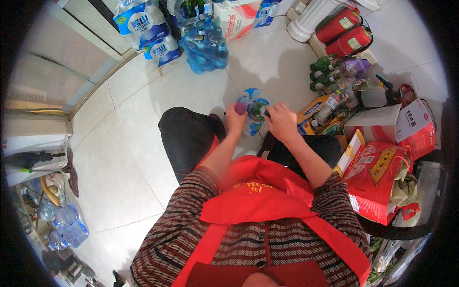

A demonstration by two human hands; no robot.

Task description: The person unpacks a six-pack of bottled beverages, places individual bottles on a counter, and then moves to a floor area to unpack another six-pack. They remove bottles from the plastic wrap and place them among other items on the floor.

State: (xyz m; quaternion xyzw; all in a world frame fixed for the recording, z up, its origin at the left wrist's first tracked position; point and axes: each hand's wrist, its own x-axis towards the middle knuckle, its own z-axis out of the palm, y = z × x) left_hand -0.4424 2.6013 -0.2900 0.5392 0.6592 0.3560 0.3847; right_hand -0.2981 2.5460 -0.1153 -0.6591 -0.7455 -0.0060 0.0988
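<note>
Low between my bent knees, my left hand (235, 120) has its fingers curled around a small purple round object (240, 108); what it is, I cannot tell. Just to its right, my right hand (282, 121) grips the dark end of what looks like a green glass bottle (255, 111). Clear plastic wrap with blue print (253, 94) lies around the bottle, close to the floor. The fingers hide part of both held things. A red apron (251, 204) covers my lap.
Wrapped packs of bottled water (203, 48) and a printed carton (235, 21) stand ahead. To the right are fire extinguishers (348, 41), several green bottles lying down (321, 73), a yellow-blue box (312, 111) and red gift bags (376, 175). A glazed door (68, 53) and shelf with water bottles (70, 226) are left.
</note>
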